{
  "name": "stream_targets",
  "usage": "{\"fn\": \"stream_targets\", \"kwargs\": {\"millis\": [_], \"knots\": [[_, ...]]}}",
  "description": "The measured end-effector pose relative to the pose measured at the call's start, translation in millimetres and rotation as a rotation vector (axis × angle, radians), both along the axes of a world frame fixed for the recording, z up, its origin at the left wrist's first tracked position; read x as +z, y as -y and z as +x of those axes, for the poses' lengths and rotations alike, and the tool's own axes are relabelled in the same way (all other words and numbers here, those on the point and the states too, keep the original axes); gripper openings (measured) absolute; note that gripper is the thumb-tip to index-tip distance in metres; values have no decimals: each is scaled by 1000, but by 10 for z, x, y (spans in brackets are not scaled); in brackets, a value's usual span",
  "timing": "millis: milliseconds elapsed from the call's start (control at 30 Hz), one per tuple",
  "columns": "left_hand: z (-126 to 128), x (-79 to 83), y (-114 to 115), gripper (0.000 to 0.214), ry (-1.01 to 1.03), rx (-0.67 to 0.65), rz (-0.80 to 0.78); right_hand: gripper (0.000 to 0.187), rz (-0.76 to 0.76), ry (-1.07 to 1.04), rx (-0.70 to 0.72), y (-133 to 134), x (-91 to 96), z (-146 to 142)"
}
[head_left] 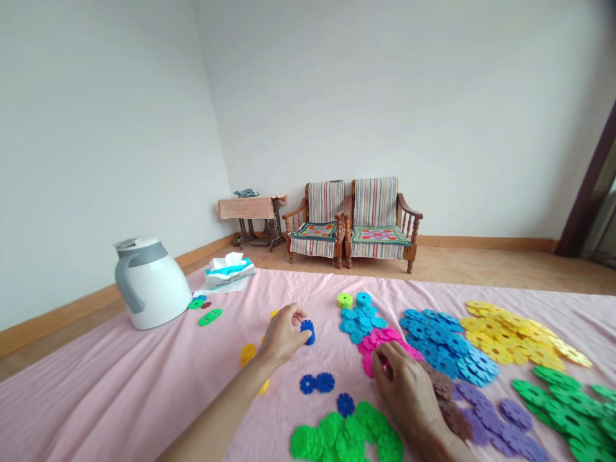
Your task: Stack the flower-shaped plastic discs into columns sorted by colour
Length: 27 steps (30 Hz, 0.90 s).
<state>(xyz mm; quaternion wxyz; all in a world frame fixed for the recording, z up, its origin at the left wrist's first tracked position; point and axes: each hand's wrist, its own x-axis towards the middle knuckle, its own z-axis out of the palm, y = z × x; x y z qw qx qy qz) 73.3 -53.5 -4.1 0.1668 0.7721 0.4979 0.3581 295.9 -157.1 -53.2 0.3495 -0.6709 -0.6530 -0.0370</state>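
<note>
My left hand point(285, 335) reaches over the middle of the cloth, thumb and fingers closed at the edge of dark blue notched discs point(307, 330). Just left of that wrist lie yellow discs point(248, 353), partly covered by the arm. My right hand point(403, 384) is at the near edge of a pile of pink notched discs point(380, 338). Its fingers are curled together, and whatever may be between them is hidden. Between the hands rest more dark blue discs point(325, 383), with a single dark blue disc point(345, 404) beside the bright green pile point(337, 437).
Piles of light blue point(360, 321), blue point(440, 343), yellow point(514, 330), brown point(452, 410), purple point(495, 417) and green discs point(568, 404) spread rightward. A white jug point(158, 289), tissue box point(230, 274) and a few green discs point(210, 317) stand left on the pink cloth point(158, 378).
</note>
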Motion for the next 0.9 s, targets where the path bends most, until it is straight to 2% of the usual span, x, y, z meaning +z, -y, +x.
{"fn": "stream_targets", "kwargs": {"millis": [233, 667, 800, 900], "knots": [[-11, -37, -52, 24, -7, 0, -39, 23, 31, 9, -6, -4, 4, -1], [30, -97, -96, 25, -67, 15, -40, 22, -30, -1, -2, 2, 3, -4], [10, -56, -53, 25, -56, 19, 23, 22, -34, -3, -1, -9, -10, -1], [-16, 28, 51, 15, -61, -79, -1, 22, -36, -7, -2, -7, -7, -2]]}}
